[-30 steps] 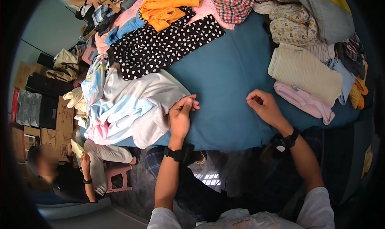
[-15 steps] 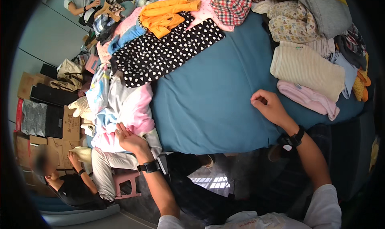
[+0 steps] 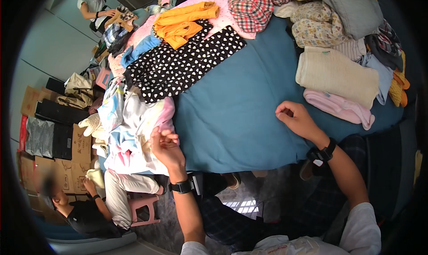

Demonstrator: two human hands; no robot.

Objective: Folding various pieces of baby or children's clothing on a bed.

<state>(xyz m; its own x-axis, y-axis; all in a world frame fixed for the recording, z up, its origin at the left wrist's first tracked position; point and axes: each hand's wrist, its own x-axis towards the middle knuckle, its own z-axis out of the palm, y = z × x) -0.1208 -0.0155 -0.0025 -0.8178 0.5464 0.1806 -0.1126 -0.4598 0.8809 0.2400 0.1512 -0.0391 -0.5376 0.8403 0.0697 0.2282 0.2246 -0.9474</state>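
My left hand [image 3: 166,149] is raised palm up, its fingers loosely bent and apart, with nothing in it. It is beside the edge of a rumpled white, pink and pale blue cloth [image 3: 136,136] on the left of the bed-like blue surface. Whether its fingertips touch that cloth I cannot tell. Over the right part of the blue sheet [image 3: 232,121], my right hand [image 3: 299,120] has its fingers curled in toward the thumb and holds nothing. Nearest to it are a folded pink cloth [image 3: 336,108] and a folded cream ribbed cloth [image 3: 336,74].
Farther off lie a black heart-print cloth [image 3: 178,65], an orange garment [image 3: 185,25] and a red checked garment [image 3: 256,9]. Other clothes are heaped at the far right. One person [image 3: 87,215] sits at the left near a pink stool [image 3: 145,210]; another [image 3: 93,7] is at the far left. Cardboard boxes [image 3: 80,143] are stacked there.
My left hand has moved right, off the pale cloth, and its fingers have turned up. That cloth lies differently, with more white and less pink showing. My right hand has barely moved.
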